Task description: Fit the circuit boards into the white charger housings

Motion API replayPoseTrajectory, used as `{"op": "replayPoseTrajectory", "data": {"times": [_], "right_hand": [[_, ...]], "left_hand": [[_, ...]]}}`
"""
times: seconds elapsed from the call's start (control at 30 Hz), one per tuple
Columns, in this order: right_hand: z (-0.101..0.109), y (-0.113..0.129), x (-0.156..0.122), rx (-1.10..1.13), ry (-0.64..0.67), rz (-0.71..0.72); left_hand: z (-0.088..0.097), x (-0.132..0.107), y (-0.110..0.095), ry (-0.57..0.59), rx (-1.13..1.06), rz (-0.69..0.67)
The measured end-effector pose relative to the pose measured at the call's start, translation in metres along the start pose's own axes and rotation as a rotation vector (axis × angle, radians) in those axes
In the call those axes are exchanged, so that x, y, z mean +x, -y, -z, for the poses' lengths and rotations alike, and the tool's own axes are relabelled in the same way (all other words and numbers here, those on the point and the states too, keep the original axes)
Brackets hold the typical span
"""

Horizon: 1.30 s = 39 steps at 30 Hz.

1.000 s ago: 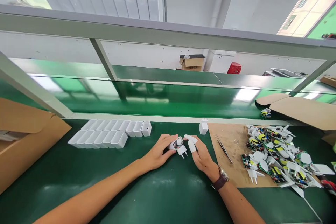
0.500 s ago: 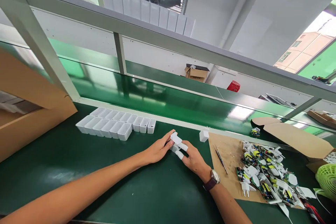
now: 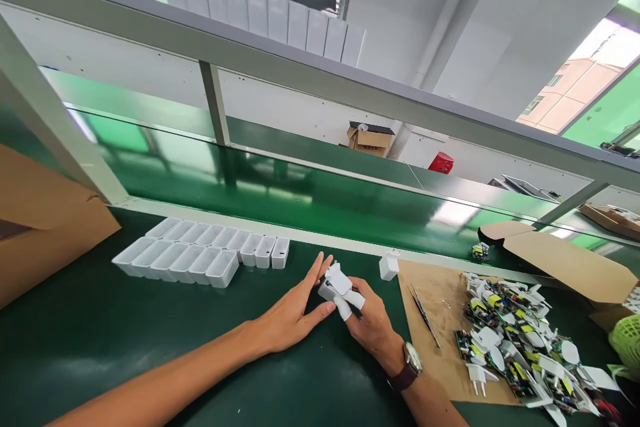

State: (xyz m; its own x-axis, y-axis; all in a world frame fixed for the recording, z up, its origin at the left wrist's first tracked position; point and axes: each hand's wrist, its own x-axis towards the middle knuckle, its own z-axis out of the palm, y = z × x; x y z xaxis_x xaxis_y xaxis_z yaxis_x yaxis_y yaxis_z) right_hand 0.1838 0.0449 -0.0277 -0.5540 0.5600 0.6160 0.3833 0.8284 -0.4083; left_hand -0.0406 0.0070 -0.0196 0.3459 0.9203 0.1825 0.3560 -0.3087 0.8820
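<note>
My right hand, with white cots on two fingertips and a watch on the wrist, grips a small white charger plug just above the green mat. My left hand lies beside it with the fingers stretched out, the fingertips touching the plug's left side. To the left on the mat stand two rows of empty white charger housings. One more white housing stands alone by the corner of a cardboard sheet.
A pile of circuit boards and white plug covers lies on the cardboard sheet, with tweezers on its left part. Open cardboard boxes stand at the far left and far right. A green conveyor belt runs behind the mat.
The plug was turned over between both hands and lifted slightly. My left hand has opened its fingers and now rests flat against it, while my right hand keeps the grip.
</note>
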Motion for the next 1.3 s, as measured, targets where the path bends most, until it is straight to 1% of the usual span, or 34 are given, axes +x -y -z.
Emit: {"op": "replayPoseTrajectory", "data": {"times": [0.07,0.17,0.23,0.3,0.4,0.43,0.53,0.6,0.63,0.73,0.83,1.0,1.03,1.17,1.3], "right_hand": [[0.001,-0.001,-0.003,0.009,0.027,-0.012],[-0.001,-0.003,-0.007,-0.003,0.071,0.0],[-0.001,-0.004,-0.009,-0.012,0.076,-0.005],[0.0,-0.004,-0.01,-0.007,0.053,0.0],[0.003,-0.002,-0.011,0.014,0.014,0.0],[0.003,-0.002,-0.012,0.013,0.027,-0.002],[0.002,-0.001,-0.014,-0.011,0.121,-0.022],[0.0,0.0,-0.014,-0.006,0.14,-0.066],[-0.002,0.001,-0.015,0.004,0.137,-0.086],[-0.004,0.001,-0.015,0.047,0.121,-0.099],[-0.005,-0.002,-0.016,0.076,0.103,-0.088],[-0.007,-0.003,-0.017,0.079,0.088,-0.215],[-0.007,-0.003,-0.017,0.073,0.093,-0.219],[-0.007,0.0,-0.015,0.02,0.109,-0.121],[-0.006,0.001,-0.014,0.077,0.07,-0.125]], "left_hand": [[-0.001,-0.002,-0.007,0.025,0.007,0.021],[-0.001,-0.002,-0.016,0.031,0.028,0.06],[0.0,-0.002,-0.02,0.027,0.047,0.069],[0.001,-0.002,-0.022,0.014,0.07,0.054],[0.003,-0.002,-0.022,-0.038,0.115,-0.019],[0.003,-0.001,-0.021,-0.062,0.139,-0.057],[0.003,0.002,-0.017,-0.14,0.243,-0.195],[0.003,0.005,-0.014,-0.194,0.308,-0.258],[0.002,0.006,-0.012,-0.216,0.33,-0.267],[0.002,0.009,-0.01,-0.25,0.352,-0.242],[0.003,0.011,-0.01,-0.24,0.344,-0.207],[0.004,0.011,-0.008,-0.198,0.318,-0.155],[0.004,0.011,-0.007,-0.193,0.311,-0.148],[0.005,0.011,-0.003,-0.171,0.284,-0.117],[0.005,0.011,-0.002,-0.152,0.248,-0.085]]}}
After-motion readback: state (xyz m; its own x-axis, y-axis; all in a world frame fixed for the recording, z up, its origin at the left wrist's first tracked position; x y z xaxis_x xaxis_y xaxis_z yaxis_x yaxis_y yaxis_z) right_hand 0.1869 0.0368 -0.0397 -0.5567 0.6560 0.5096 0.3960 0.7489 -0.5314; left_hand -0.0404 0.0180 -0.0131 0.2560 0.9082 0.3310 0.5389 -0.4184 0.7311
